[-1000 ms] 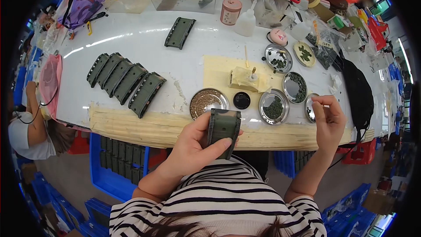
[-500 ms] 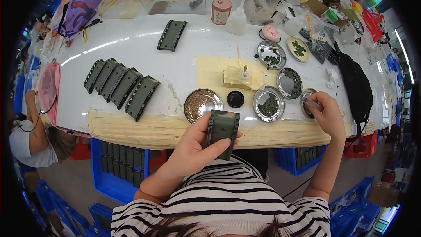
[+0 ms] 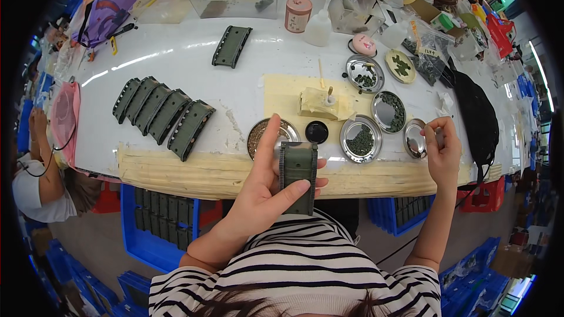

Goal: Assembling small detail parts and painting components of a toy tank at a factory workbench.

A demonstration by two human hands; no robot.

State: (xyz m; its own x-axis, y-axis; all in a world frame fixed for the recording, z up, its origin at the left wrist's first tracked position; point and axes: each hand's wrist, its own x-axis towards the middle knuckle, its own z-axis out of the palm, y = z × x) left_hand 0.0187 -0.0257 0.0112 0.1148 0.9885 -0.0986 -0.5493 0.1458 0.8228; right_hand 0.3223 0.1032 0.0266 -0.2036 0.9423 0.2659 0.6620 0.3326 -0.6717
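My left hand [image 3: 258,188] holds a dark green, ridge-edged curved piece [image 3: 298,179] upright in front of my chest. Its thumb lies on the piece's face, the index finger points up along the side, and other fingertips show behind it. My right hand [image 3: 445,147] is closed in a pinch just right of a small round metal dish [image 3: 415,131]. Between its fingers is a narrow grey tool [image 3: 439,135], mostly hidden. Near my left hand, a metal dish of brown bits [image 3: 258,135] is partly covered, and a small black round pot [image 3: 316,132] sits beside it.
Metal dishes with small green parts [image 3: 361,139] [image 3: 388,111] [image 3: 364,73] stand near a tape-covered block [image 3: 320,103]. Several matching green pieces [image 3: 191,129] lie at left, one more [image 3: 232,47] farther back. A black bag [image 3: 476,117] lies at right. Blue crates [image 3: 158,240] sit below the table.
My right hand has drawn back slightly from the small dish, bringing the grey tool with it. My left index finger has straightened upward while the green piece stays in that hand.
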